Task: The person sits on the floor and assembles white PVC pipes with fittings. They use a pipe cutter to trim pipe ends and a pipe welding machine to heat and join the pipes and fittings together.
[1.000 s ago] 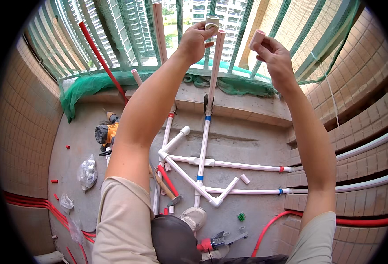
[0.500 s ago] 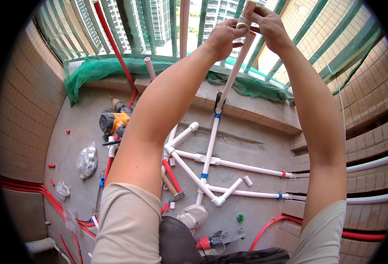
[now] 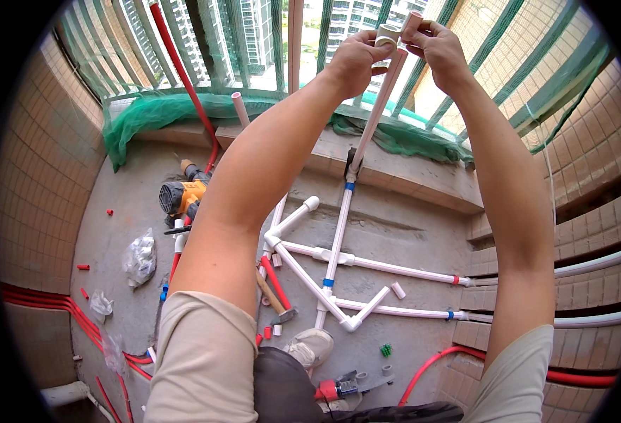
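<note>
Both arms reach up toward the balcony railing. My left hand (image 3: 356,62) grips the top of an upright white pipe (image 3: 375,116) that rises from the floor, with a white fitting (image 3: 386,35) on its end. My right hand (image 3: 438,49) pinches a short white pipe piece (image 3: 413,19) right against that fitting. On the concrete floor below lies a joined frame of white pipes (image 3: 324,257) with blue and red bands.
An orange power tool (image 3: 178,197) sits at the left, a hammer (image 3: 274,299) near my shoe (image 3: 310,347). Red conduits (image 3: 50,303) run along the floor and walls. Green netting (image 3: 148,116) drapes the ledge. Small plastic bags (image 3: 140,257) and loose fittings lie scattered.
My right hand has come over to the pipe top and now meets the fitting held by my left. The view has tilted slightly.
</note>
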Tool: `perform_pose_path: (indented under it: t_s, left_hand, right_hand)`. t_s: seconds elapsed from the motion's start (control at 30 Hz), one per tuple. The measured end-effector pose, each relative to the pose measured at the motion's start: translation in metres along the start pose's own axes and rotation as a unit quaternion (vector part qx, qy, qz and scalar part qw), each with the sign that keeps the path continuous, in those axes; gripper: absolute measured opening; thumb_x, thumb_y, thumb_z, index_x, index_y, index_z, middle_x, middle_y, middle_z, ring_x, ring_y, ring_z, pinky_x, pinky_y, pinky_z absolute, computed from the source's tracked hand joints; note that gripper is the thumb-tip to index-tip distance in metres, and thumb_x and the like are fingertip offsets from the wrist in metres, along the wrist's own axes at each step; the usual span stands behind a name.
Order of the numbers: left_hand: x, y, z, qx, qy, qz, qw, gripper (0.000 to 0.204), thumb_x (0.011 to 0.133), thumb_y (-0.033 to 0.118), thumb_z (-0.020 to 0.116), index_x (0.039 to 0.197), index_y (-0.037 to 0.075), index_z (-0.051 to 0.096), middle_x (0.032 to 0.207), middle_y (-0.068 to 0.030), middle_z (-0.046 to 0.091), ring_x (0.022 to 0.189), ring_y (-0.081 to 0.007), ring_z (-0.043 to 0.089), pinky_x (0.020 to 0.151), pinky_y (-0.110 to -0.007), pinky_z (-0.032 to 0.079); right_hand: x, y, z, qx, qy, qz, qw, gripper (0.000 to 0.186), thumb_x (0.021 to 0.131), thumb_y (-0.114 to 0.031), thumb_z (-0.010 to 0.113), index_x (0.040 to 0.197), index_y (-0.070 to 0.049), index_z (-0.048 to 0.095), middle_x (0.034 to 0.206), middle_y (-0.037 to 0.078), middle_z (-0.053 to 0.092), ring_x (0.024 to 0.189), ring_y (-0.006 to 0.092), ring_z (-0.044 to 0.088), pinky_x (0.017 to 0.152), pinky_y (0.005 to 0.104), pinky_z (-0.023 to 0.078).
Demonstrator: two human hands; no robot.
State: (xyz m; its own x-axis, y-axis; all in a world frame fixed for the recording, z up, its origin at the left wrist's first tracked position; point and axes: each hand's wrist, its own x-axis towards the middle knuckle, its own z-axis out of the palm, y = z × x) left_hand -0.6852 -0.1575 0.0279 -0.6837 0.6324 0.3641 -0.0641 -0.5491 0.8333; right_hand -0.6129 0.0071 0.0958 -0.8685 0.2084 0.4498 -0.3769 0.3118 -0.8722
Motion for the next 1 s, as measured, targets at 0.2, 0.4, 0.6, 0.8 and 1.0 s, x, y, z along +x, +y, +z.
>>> perform_pose_path:
  t_s: [0.2, 0.4, 0.6, 0.8, 1.0]
  left_hand:
    - [-0.001, -0.001, -0.002, 0.009, 0.006, -0.004, 1.0, 0.037, 0.097, 0.018, 0.07, 0.131, 0.007, 0.058, 0.115, -0.0055, 0.066, 0.111, -0.0193, 0.061, 0.095, -0.043, 0.045]
    - [-0.001, 0.0, -0.001, 0.021, 0.005, -0.006, 1.0, 0.032, 0.101, 0.021, 0.065, 0.13, 0.008, 0.06, 0.119, -0.0037, 0.067, 0.114, -0.0179, 0.06, 0.098, -0.043, 0.043]
    - [-0.006, 0.001, 0.001, 0.023, 0.012, -0.001, 1.0, 0.041, 0.097, 0.018, 0.069, 0.134, 0.006, 0.056, 0.117, -0.0059, 0.066, 0.112, -0.0201, 0.061, 0.097, -0.044, 0.045]
    - [-0.028, 0.018, -0.004, 0.06, 0.096, 0.049, 0.992, 0.049, 0.1, 0.021, 0.067, 0.141, 0.003, 0.048, 0.119, -0.0115, 0.067, 0.11, -0.0224, 0.066, 0.099, -0.04, 0.049]
    - [-0.143, 0.026, 0.029, 0.009, -0.072, -0.046, 0.996, 0.053, 0.1, 0.028, 0.066, 0.146, 0.011, 0.044, 0.105, -0.0096, 0.059, 0.078, -0.0199, 0.064, 0.074, -0.032, 0.05]
  right_hand:
    - [-0.004, -0.003, 0.003, -0.023, -0.005, 0.025, 0.999, 0.033, 0.101, -0.017, 0.067, 0.123, 0.007, 0.062, 0.111, 0.016, 0.07, 0.104, 0.0235, 0.072, 0.099, 0.034, 0.058]
    - [-0.002, -0.003, 0.002, -0.047, -0.007, 0.026, 0.999, 0.034, 0.1, -0.018, 0.068, 0.122, 0.007, 0.063, 0.11, 0.015, 0.071, 0.103, 0.0228, 0.072, 0.1, 0.0331, 0.057]
    - [-0.006, -0.003, 0.006, -0.02, -0.003, 0.02, 1.0, 0.032, 0.099, -0.016, 0.069, 0.119, 0.007, 0.064, 0.108, 0.014, 0.071, 0.101, 0.0214, 0.071, 0.097, 0.0316, 0.057]
    - [-0.033, -0.016, 0.001, -0.047, 0.068, 0.011, 0.997, 0.042, 0.102, -0.021, 0.064, 0.134, 0.005, 0.056, 0.114, 0.016, 0.07, 0.105, 0.0232, 0.071, 0.101, 0.0347, 0.054]
    - [-0.215, -0.054, -0.071, 0.053, -0.061, 0.141, 0.987, 0.048, 0.102, -0.021, 0.052, 0.146, -0.004, 0.052, 0.093, 0.006, 0.058, 0.08, 0.0125, 0.059, 0.077, 0.0268, 0.054]
